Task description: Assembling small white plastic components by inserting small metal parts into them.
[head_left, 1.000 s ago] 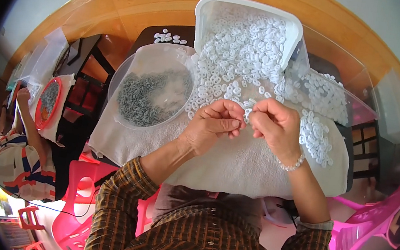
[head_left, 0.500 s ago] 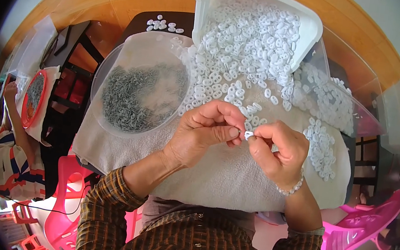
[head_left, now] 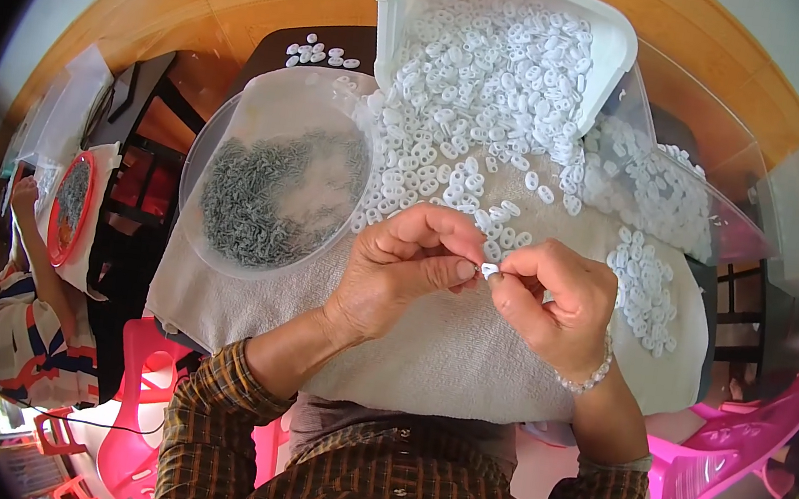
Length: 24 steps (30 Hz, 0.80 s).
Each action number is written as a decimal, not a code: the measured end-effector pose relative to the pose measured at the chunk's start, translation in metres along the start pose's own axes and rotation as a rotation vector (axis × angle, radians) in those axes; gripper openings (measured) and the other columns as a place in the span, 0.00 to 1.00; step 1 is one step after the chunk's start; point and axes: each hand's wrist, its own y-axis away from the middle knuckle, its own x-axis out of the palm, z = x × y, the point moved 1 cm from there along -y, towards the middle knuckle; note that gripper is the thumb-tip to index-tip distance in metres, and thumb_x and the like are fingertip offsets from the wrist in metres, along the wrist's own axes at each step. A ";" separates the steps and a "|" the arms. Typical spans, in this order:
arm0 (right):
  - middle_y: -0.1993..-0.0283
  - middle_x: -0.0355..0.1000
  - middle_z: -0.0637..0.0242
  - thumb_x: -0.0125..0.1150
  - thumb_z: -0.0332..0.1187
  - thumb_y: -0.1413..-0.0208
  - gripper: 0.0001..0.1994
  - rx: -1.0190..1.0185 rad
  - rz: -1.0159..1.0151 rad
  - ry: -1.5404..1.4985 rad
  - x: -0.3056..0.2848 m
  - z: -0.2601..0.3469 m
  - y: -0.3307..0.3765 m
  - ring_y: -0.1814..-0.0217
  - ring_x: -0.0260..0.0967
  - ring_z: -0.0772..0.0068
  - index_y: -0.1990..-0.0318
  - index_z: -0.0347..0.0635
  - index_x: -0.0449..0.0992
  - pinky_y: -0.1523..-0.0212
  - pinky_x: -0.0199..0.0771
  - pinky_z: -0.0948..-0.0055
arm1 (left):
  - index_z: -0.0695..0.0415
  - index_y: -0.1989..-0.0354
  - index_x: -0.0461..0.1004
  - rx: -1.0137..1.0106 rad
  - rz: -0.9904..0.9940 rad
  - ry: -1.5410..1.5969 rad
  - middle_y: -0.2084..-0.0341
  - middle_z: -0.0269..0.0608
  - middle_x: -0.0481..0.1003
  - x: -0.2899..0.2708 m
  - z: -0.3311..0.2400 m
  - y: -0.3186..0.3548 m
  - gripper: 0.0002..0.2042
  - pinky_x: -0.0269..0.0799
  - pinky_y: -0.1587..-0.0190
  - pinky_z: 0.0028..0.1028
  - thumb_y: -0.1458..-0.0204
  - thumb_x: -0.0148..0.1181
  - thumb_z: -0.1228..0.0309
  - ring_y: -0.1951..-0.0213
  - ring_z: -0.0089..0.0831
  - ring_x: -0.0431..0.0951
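My right hand (head_left: 563,296) pinches a small white two-holed oval plastic piece (head_left: 490,271) between thumb and forefinger, above the near middle of the towel. Close against it, my left hand (head_left: 405,265) is closed in a pinch, its thumb and finger meeting beside the white piece; what they hold is too small to make out. Many like white pieces (head_left: 407,175) lie loose just beyond both hands. To the left, a clear round tray (head_left: 190,212) holds a heap of thin grey screw-like pieces (head_left: 253,215).
A white bin (head_left: 385,25) lies tipped toward me, spilling white pieces onto the beige towel (head_left: 383,374). Beside it stands a clear plastic box (head_left: 709,119). Another white pile (head_left: 641,291) is at right. Pink chairs (head_left: 729,465) flank the table. A person's arm (head_left: 38,237) shows far left.
Both hands stay together at nearly the same spot. The white piece has turned slightly in my right fingers. The whole view has shifted a little.
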 end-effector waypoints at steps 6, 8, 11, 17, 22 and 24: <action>0.80 0.70 0.68 0.63 0.22 0.56 0.04 0.026 -0.010 0.010 0.001 0.001 -0.001 0.83 0.67 0.81 0.75 0.37 0.73 0.82 0.64 0.81 | 0.60 0.59 0.72 0.008 0.001 -0.019 0.65 0.38 0.76 -0.001 0.001 0.000 0.11 0.74 0.62 0.26 0.49 0.56 0.86 0.65 0.26 0.76; 0.80 0.70 0.68 0.63 0.22 0.56 0.04 0.024 -0.010 0.015 0.001 0.000 0.000 0.83 0.67 0.81 0.75 0.37 0.73 0.82 0.64 0.81 | 0.60 0.58 0.72 0.007 0.001 -0.032 0.65 0.38 0.76 0.000 0.001 0.000 0.11 0.74 0.62 0.25 0.49 0.56 0.86 0.65 0.26 0.76; 0.81 0.70 0.68 0.63 0.22 0.56 0.04 0.020 -0.011 0.024 0.002 0.001 0.000 0.83 0.67 0.81 0.75 0.37 0.73 0.82 0.63 0.81 | 0.60 0.58 0.72 0.006 0.001 -0.051 0.65 0.38 0.76 0.000 0.001 0.000 0.11 0.74 0.62 0.25 0.49 0.56 0.86 0.65 0.26 0.76; 0.81 0.69 0.68 0.63 0.22 0.56 0.04 -0.002 -0.033 0.043 0.006 0.000 0.000 0.84 0.66 0.81 0.75 0.37 0.73 0.82 0.63 0.81 | 0.61 0.58 0.72 0.017 0.005 -0.043 0.65 0.38 0.76 -0.002 0.002 0.001 0.11 0.74 0.63 0.25 0.49 0.57 0.85 0.65 0.26 0.76; 0.82 0.68 0.68 0.63 0.21 0.57 0.04 -0.022 -0.071 0.077 0.009 0.001 0.001 0.85 0.64 0.80 0.76 0.37 0.73 0.83 0.62 0.80 | 0.61 0.55 0.70 0.030 -0.013 -0.059 0.66 0.39 0.77 0.002 0.000 0.003 0.13 0.74 0.62 0.24 0.48 0.56 0.85 0.65 0.26 0.76; 0.82 0.67 0.67 0.63 0.20 0.59 0.05 -0.085 -0.081 0.167 0.009 0.003 0.000 0.85 0.64 0.78 0.76 0.38 0.72 0.84 0.61 0.79 | 0.61 0.53 0.67 0.063 -0.049 -0.161 0.66 0.40 0.77 0.005 -0.002 0.005 0.15 0.74 0.62 0.23 0.48 0.56 0.85 0.66 0.25 0.76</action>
